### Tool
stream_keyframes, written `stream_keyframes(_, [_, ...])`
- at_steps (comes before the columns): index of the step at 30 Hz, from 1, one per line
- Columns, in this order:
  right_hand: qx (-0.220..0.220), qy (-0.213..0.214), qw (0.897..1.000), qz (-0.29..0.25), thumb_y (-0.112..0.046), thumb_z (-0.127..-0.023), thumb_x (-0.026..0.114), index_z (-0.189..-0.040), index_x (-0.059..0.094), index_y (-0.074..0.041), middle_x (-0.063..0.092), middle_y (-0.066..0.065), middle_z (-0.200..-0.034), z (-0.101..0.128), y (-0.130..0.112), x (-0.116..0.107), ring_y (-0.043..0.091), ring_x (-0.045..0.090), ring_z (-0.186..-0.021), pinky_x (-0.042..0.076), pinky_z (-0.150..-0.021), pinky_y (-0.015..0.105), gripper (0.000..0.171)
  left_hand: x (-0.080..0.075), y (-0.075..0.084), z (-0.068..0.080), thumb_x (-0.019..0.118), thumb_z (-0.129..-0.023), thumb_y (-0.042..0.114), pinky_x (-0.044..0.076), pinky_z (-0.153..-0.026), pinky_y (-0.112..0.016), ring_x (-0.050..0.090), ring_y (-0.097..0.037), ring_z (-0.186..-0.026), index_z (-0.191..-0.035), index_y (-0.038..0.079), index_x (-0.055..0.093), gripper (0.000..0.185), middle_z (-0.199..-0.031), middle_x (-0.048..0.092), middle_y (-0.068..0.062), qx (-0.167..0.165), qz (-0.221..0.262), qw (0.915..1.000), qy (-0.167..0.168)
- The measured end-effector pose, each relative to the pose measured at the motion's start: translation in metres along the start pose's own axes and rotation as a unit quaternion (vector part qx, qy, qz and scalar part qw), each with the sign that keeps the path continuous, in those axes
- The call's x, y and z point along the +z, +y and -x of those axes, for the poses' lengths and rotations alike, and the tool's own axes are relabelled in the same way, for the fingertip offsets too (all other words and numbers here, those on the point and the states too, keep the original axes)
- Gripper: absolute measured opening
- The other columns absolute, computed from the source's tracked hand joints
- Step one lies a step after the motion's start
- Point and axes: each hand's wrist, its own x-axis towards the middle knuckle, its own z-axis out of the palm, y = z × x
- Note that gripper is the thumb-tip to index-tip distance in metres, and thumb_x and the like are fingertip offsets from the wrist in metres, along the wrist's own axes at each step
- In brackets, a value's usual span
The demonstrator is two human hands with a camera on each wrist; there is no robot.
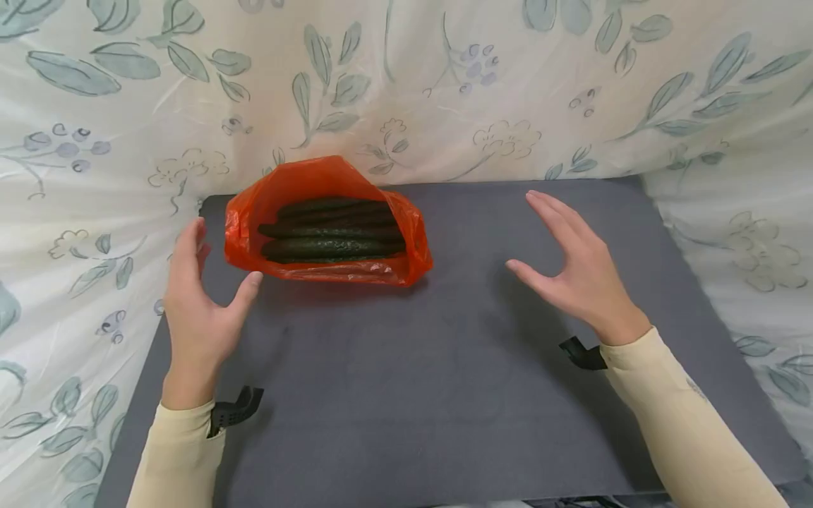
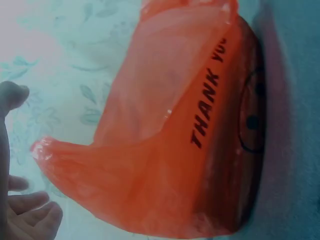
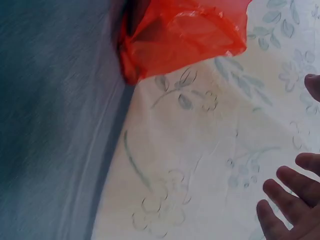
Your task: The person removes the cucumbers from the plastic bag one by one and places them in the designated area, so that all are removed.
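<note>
1. Your left hand (image 1: 202,303) hovers at the left edge of the grey mat (image 1: 444,395), fingers straight and spread, thumb out toward the bag, gripping nothing
2. That thumb tip sits just beside the near-left corner of the orange plastic bag (image 1: 330,226), but I can't tell whether it touches
3. The bag lies at the far-left part of the mat, mouth gaping toward you, with several dark green cucumbers (image 1: 333,229) stacked lengthwise inside
4. From your left wrist view the bag (image 2: 190,150) fills the picture, black "THANK YOU" lettering and a smiley print showing on its side
5. Your right hand (image 1: 574,271) is up over the right half of the mat, palm facing left, fingers relaxed and apart, holding nothing, well clear of the bag
6. Right wrist view: fingertips (image 3: 285,200) loose at the edge, the bag (image 3: 185,35) beyond
7. Floral cloth (image 1: 444,92) hangs behind and to both sides
</note>
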Motion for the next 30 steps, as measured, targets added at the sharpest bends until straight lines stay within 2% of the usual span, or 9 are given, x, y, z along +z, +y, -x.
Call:
stream_keyframes(4, [-0.009, -0.02, 1.0, -0.015, -0.016, -0.08, 0.094, -0.161, 0.055, -0.016, 0.055, 0.005, -0.161, -0.011, -0.009, 0.006, 0.029, 0.054, -0.145, 0.048, -0.116, 0.05, 0.09, 0.003, 0.005, -0.006, 0.082, -0.092, 0.009, 0.042, -0.122, -0.033, 0.053, -0.026, -0.144, -0.158, 0.006, 0.053, 0.073, -0.156, 0.057, -0.006, -0.021, 0.048, 0.9985, 0.018])
stream_keyframes(8, [-0.018, -0.039, 0.999, -0.032, -0.016, -0.084, 0.092, -0.162, 0.053, -0.016, 0.054, 0.003, -0.161, -0.017, -0.017, 0.016, 0.027, 0.053, -0.146, 0.047, -0.117, 0.05, 0.087, 0.005, 0.005, -0.009, 0.083, -0.092, 0.006, 0.045, -0.12, -0.032, 0.059, -0.024, -0.137, -0.153, 0.006, 0.059, 0.065, -0.147, 0.063, -0.011, -0.031, 0.055, 0.9977, 0.026])
stream_keyframes(13, [-0.031, -0.046, 0.998, -0.044, -0.017, -0.086, 0.091, -0.162, 0.052, -0.016, 0.053, 0.003, -0.161, -0.02, -0.025, 0.027, 0.027, 0.053, -0.146, 0.047, -0.117, 0.049, 0.086, 0.006, 0.007, -0.011, 0.082, -0.095, 0.008, 0.048, -0.116, -0.029, 0.063, -0.017, -0.13, -0.15, 0.006, 0.063, 0.058, -0.142, 0.067, -0.011, -0.048, 0.047, 0.9976, 0.018])
stream_keyframes(22, [-0.039, -0.048, 0.997, -0.054, -0.016, -0.085, 0.09, -0.162, 0.052, -0.016, 0.053, 0.003, -0.162, -0.017, -0.032, 0.033, 0.027, 0.054, -0.145, 0.048, -0.117, 0.048, 0.086, 0.006, 0.011, -0.024, 0.078, -0.1, 0.012, 0.054, -0.108, -0.026, 0.069, -0.011, -0.115, -0.14, 0.004, 0.072, 0.041, -0.129, 0.074, -0.004, -0.094, 0.086, 0.9918, -0.002])
stream_keyframes(27, [-0.056, -0.045, 0.996, -0.058, -0.018, -0.084, 0.091, -0.162, 0.053, -0.014, 0.054, 0.005, -0.161, -0.016, -0.034, 0.036, 0.028, 0.055, -0.144, 0.048, -0.117, 0.046, 0.086, 0.005, 0.011, -0.031, 0.079, -0.101, 0.016, 0.058, -0.098, -0.02, 0.072, -0.01, -0.104, -0.134, 0.006, 0.076, 0.035, -0.118, 0.076, 0.004, -0.131, 0.092, 0.9871, -0.011])
stream_keyframes(30, [-0.066, -0.043, 0.995, -0.056, -0.019, -0.084, 0.091, -0.161, 0.053, -0.012, 0.056, 0.006, -0.16, -0.016, -0.036, 0.038, 0.029, 0.056, -0.143, 0.048, -0.117, 0.045, 0.086, 0.005, 0.01, -0.032, 0.081, -0.1, 0.014, 0.059, -0.091, -0.017, 0.073, -0.011, -0.098, -0.131, 0.004, 0.078, 0.033, -0.11, 0.077, 0.007, -0.142, 0.102, 0.9846, -0.014])
